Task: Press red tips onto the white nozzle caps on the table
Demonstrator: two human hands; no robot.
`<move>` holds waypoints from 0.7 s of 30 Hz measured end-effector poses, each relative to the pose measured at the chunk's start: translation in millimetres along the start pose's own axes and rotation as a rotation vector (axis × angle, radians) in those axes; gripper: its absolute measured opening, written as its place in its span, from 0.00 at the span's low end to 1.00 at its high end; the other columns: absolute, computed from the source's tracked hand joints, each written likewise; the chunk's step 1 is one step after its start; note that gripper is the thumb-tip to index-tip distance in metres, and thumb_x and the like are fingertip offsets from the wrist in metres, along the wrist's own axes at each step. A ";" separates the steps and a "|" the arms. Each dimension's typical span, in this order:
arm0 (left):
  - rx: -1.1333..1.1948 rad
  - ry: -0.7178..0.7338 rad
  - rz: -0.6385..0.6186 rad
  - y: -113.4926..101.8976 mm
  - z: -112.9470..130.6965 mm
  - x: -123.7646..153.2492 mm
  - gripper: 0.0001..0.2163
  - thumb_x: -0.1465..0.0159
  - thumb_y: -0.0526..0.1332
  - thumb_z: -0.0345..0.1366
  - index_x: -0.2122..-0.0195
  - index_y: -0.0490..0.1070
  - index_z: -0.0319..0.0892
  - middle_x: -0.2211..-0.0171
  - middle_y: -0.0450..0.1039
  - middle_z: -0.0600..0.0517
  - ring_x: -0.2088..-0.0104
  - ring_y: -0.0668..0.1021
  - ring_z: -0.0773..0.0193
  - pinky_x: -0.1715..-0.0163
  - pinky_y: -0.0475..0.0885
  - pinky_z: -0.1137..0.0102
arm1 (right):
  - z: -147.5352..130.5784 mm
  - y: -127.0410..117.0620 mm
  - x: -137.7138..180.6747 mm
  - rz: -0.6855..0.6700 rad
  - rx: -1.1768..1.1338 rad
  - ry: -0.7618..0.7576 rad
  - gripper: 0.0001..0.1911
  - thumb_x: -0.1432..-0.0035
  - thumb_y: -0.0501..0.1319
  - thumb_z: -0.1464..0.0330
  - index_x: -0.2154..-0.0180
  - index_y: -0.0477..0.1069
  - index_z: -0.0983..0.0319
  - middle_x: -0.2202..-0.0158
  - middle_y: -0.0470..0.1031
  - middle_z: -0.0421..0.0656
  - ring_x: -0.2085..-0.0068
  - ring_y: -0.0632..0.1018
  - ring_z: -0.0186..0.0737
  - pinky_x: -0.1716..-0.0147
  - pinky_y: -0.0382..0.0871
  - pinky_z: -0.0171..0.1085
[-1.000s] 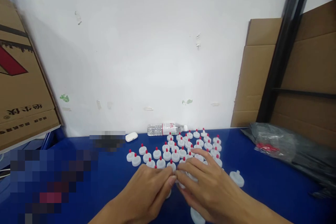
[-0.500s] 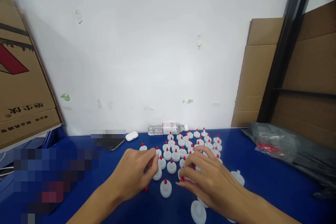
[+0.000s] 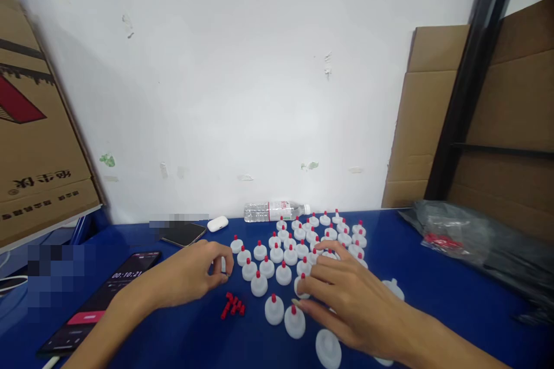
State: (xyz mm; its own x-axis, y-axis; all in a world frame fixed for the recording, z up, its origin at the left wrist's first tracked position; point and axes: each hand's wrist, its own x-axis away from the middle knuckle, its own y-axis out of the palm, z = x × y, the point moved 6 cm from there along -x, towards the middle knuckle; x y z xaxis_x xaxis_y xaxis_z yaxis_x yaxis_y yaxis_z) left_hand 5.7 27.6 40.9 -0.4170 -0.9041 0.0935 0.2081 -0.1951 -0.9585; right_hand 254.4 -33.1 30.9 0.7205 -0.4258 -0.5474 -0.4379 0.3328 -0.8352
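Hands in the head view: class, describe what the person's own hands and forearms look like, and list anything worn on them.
The left hand and the right hand are bare: no gloves, and no rings show. The left forearm and the right forearm are uncovered to the picture's edge, with no sleeve, watch or bracelet in view.

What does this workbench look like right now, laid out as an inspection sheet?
Surface: blue table.
Job's things: white caps, red-topped, standing in rows; loose red tips in a small pile.
Clutter: water bottle lying down, earbud case, near phone, far phone, black bag.
Hands: left hand curled beside the caps; right hand spread over them.
Cables: white cable at the near phone.
Surroundings: white wall, cardboard boxes either side.
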 end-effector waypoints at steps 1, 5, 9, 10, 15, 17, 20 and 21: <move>0.012 -0.009 -0.023 0.2 -1.4 0.9 0.06 0.36 0.62 0.36 0.60 0.78 0.48 0.68 0.79 0.55 0.66 0.79 0.58 0.70 0.65 0.71 | -2.7 -1.9 0.2 -0.019 0.005 -0.032 0.16 0.25 0.53 0.63 0.65 0.74 0.58 0.74 0.74 0.36 0.72 0.73 0.36 0.36 0.52 0.46; 0.080 -0.021 -0.123 7.0 1.0 3.3 0.10 0.40 0.65 0.37 0.57 0.78 0.48 0.66 0.80 0.55 0.65 0.80 0.58 0.71 0.67 0.72 | -15.5 -2.0 2.3 -0.131 0.104 -0.140 0.23 0.31 0.60 0.54 0.77 0.71 0.58 0.82 0.71 0.35 0.77 0.70 0.36 0.35 0.54 0.45; 0.095 -0.015 -0.173 13.4 6.1 1.3 0.11 0.42 0.64 0.32 0.58 0.78 0.47 0.66 0.79 0.55 0.68 0.79 0.60 0.72 0.66 0.73 | -23.9 9.3 3.5 -0.239 0.215 -0.181 0.21 0.39 0.70 0.53 0.77 0.72 0.58 0.82 0.73 0.34 0.76 0.73 0.36 0.37 0.58 0.44; 0.088 -0.010 -0.173 14.2 6.8 0.2 0.11 0.42 0.64 0.32 0.58 0.78 0.46 0.67 0.79 0.55 0.68 0.79 0.60 0.72 0.66 0.74 | -25.8 12.3 3.6 -0.250 0.227 -0.197 0.19 0.39 0.70 0.55 0.77 0.72 0.58 0.82 0.74 0.34 0.76 0.73 0.36 0.38 0.59 0.44; 0.066 0.030 -0.164 18.8 5.9 -3.1 0.06 0.40 0.63 0.33 0.64 0.79 0.47 0.69 0.78 0.56 0.69 0.79 0.61 0.74 0.64 0.74 | -32.7 15.0 3.1 -0.184 0.251 -0.260 0.20 0.34 0.65 0.52 0.73 0.72 0.57 0.80 0.75 0.34 0.75 0.73 0.37 0.44 0.62 0.44; 0.045 0.037 -0.133 20.0 2.8 -3.7 0.06 0.38 0.62 0.31 0.66 0.78 0.46 0.69 0.78 0.55 0.68 0.79 0.61 0.73 0.64 0.73 | -30.6 11.8 2.6 -0.151 0.282 -0.220 0.23 0.33 0.63 0.49 0.74 0.72 0.58 0.81 0.74 0.35 0.76 0.72 0.38 0.46 0.62 0.44; 0.000 0.031 -0.061 19.6 -1.6 -5.0 0.07 0.38 0.59 0.29 0.66 0.77 0.46 0.69 0.78 0.54 0.68 0.78 0.59 0.72 0.63 0.72 | -25.4 11.1 3.6 -0.139 0.352 -0.136 0.29 0.34 0.61 0.45 0.78 0.71 0.58 0.85 0.71 0.37 0.77 0.72 0.39 0.47 0.62 0.45; -0.015 0.029 -0.034 18.7 -1.7 -5.5 0.07 0.38 0.59 0.29 0.66 0.76 0.45 0.69 0.79 0.54 0.68 0.78 0.59 0.72 0.63 0.72 | -24.8 13.9 4.8 -0.151 0.378 -0.128 0.29 0.34 0.61 0.46 0.79 0.71 0.58 0.85 0.70 0.38 0.77 0.72 0.39 0.48 0.62 0.45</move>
State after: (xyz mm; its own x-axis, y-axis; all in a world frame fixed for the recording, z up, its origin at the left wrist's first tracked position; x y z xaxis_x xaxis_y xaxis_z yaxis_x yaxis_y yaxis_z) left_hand 10.4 29.6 22.0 -0.4491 -0.8855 0.1189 0.1796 -0.2198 -0.9589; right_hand 238.4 -51.4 15.4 0.8329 -0.3931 -0.3895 -0.1116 0.5701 -0.8139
